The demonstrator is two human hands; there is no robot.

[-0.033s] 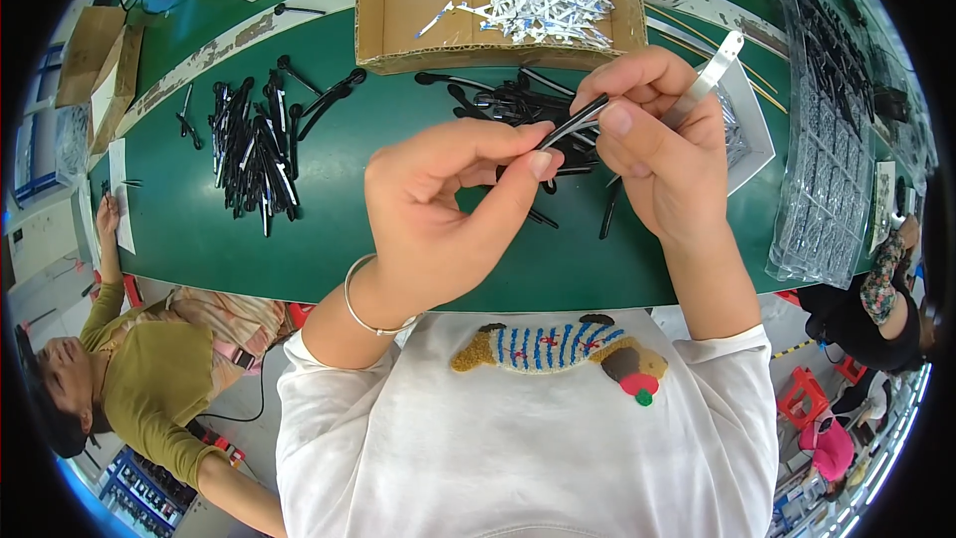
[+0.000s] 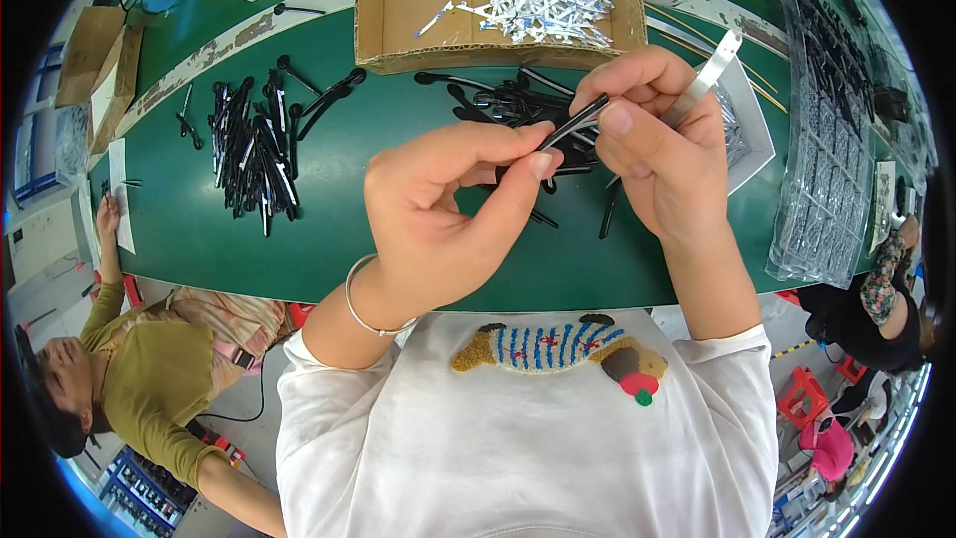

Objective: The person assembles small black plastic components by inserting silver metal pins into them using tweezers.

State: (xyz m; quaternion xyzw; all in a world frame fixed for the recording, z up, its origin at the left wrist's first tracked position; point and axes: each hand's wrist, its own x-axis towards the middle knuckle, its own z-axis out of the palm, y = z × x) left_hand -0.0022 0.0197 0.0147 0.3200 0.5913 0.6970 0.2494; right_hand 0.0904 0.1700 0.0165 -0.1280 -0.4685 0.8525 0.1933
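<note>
My left hand [image 2: 438, 204] pinches a slim black stick-like piece [image 2: 578, 121] between thumb and forefinger. It slants up to the right toward my other hand. My right hand [image 2: 662, 139] is closed around metal tweezers [image 2: 709, 77], their rounded silver end sticking up past the forefinger. The tweezer tips meet the black piece between my hands; their exact grip there is too small to make out. Behind and under my fingers lies a loose heap of similar black pieces [image 2: 513, 100], partly hidden. Another pile of black pieces [image 2: 254, 144], with rounded ends and shiny strips, lies to the left.
A cardboard box [image 2: 398, 58] holding many white and blue paper strips stands at the far side. A white tray [image 2: 757, 154] sits behind my right hand, and clear plastic trays [image 2: 822, 179] are stacked farther right. A co-worker [image 2: 149, 389] sits at the left.
</note>
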